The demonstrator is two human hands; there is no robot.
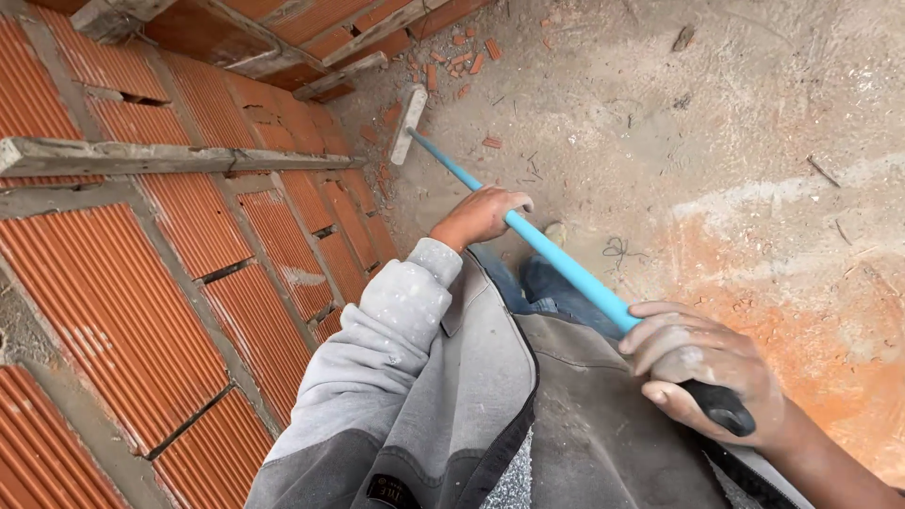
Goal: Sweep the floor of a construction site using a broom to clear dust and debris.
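Wall: ribbed red hollow-clay brick wall with grey mortar joints fills the frame from 7 to 11 o'clock; its foot meets the floor along a line running toward 12 o'clock.
Ledge: rough grey timber plank lies against the wall at 10 o'clock, its left end cut off by the frame.
Upper timbers: weathered wooden battens cross at 11 to 12 o'clock; what they rest on is out of view.
Left hand: left hand, just above centre, is wrapped round the long light-blue broom handle at mid-length, fingers closed over it; the palm is hidden.
Broom head: narrow pale broom head rests on the floor at 12 o'clock, just beside the wall foot; bristles cannot be made out.
Rubble: small red brick fragments lie scattered at 12 o'clock, near the head.
Floor: dusty grey-and-orange concrete floor spreads from 12 to 4 o'clock, with open room to the right of the handle.
Right hand: right hand at 4 o'clock is clenched round the handle's black end grip; the forearm leaves the frame.
Hidden: grey jacket sleeve and torso cover the floor at 6 o'clock.
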